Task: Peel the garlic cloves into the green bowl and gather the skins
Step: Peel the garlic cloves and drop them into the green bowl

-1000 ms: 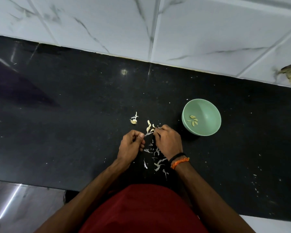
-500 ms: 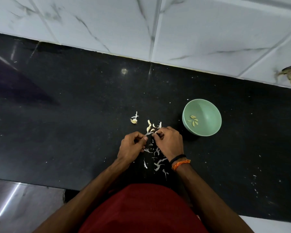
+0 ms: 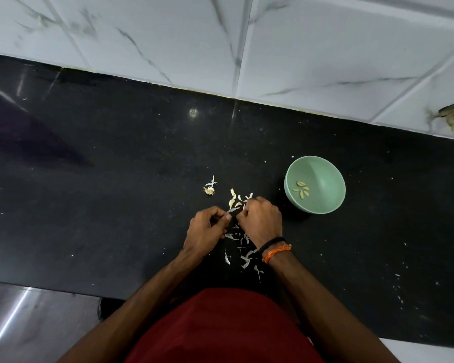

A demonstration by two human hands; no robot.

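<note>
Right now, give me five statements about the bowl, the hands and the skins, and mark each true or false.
1. The green bowl holds a few peeled cloves. True.
2. The bowl sits to the left of both hands. False: it sits to their right.
3. Loose skins lie on the black counter near the wrists. True.
4. The orange thread is on the left wrist. False: it is on the right wrist.
5. The left hand and right hand work close together over the skins. True.
</note>
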